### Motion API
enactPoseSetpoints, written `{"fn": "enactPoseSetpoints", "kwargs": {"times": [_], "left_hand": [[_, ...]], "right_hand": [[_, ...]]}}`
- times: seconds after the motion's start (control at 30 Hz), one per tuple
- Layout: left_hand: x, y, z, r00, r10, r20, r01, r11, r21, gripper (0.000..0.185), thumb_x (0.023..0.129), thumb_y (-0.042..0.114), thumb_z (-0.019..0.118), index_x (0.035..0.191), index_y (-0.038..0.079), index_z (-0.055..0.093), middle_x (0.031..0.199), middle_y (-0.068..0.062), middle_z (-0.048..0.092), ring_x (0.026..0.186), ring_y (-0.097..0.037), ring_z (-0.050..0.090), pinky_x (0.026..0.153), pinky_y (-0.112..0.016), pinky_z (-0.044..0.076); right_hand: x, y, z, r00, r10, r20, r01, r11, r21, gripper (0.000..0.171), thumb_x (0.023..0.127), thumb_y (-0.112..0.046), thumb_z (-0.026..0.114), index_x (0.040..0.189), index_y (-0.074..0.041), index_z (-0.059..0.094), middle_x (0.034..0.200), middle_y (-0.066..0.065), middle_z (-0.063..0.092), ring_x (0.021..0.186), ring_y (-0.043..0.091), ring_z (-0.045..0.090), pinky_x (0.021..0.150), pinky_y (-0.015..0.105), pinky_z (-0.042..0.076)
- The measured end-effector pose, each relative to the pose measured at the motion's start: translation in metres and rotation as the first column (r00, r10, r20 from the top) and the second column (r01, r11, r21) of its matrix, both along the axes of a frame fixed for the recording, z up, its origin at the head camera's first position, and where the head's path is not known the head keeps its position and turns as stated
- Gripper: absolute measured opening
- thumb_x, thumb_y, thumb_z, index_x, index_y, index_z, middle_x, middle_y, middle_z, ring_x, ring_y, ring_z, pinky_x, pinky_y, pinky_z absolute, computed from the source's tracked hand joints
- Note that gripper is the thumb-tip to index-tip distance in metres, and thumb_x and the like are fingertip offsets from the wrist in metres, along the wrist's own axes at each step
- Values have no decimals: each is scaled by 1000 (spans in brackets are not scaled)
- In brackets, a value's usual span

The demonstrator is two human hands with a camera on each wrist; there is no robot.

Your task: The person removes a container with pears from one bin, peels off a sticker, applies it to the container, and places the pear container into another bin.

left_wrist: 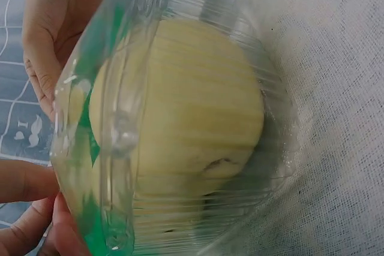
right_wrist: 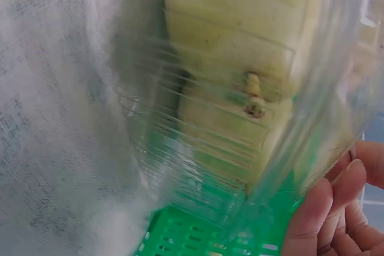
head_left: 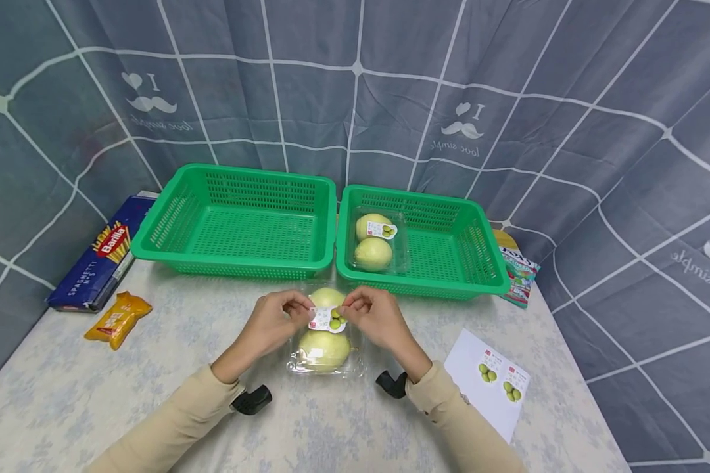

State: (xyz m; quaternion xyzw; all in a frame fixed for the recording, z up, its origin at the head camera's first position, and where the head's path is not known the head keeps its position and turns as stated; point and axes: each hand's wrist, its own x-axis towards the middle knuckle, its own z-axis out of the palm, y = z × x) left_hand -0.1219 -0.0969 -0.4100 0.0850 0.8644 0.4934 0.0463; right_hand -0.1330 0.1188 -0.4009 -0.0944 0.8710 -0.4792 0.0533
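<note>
A clear plastic box [head_left: 355, 364] with two pale yellow-green melons [head_left: 324, 349] in it stands on the table before me. Across its lid lies a white sticker label [head_left: 319, 320] printed with green fruit. My left hand [head_left: 279, 320] pinches the label's left end between thumb and finger, and my right hand [head_left: 381, 318] does the same at the right end. Seen from the left wrist, a melon [left_wrist: 198, 106] shows through the ribbed wall, with left fingers [left_wrist: 24, 232] at the lid's edge. A melon stem [right_wrist: 254, 94] and the right fingers [right_wrist: 312, 214] appear in the right wrist view.
Behind are two green baskets: the left one [head_left: 236, 268] and the right one [head_left: 426, 286], which holds a labelled box of melons [head_left: 374, 254]. A sticker sheet [head_left: 467, 355] lies right. Left are a blue spaghetti box [head_left: 94, 269] and orange packet [head_left: 118, 320]; a snack bag [head_left: 517, 276] sits far right.
</note>
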Motion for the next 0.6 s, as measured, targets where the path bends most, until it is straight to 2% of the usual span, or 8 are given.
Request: {"fn": "enactPoseSetpoints", "kwargs": {"times": [0.23, 0.43, 0.6], "left_hand": [[1, 2, 0, 1000, -7, -15, 7, 999, -34, 11, 90, 7, 67, 99, 6, 74, 83, -5, 70, 75, -12, 59, 64, -23, 46], [4, 6, -1, 995, -30, -97, 21, 996, -92, 17, 87, 1, 67, 102, 5, 73, 75, -3, 66, 64, -10, 51, 57, -21, 41], [2, 10, -6, 982, -40, -184, 11, 987, -157, 17, 83, 1, 69, 99, 7, 74, 72, -1, 64, 63, -9, 48, 58, -21, 40]], "right_hand": [[2, -2, -4, 1000, 5, -13, -5, 1000, 10, 7, 88, -14, 76, 88, -8, 72, 75, 6, 70, 62, 9, 55, 55, 21, 46], [5, -7, -8, 997, 7, -81, 1, 995, 96, 4, 88, -13, 74, 87, -10, 71, 74, 2, 68, 62, 8, 54, 56, 21, 46], [6, -10, -8, 984, 23, -177, 4, 988, 153, 6, 86, -10, 76, 84, -9, 70, 71, 1, 66, 57, 6, 49, 51, 18, 41]]}}
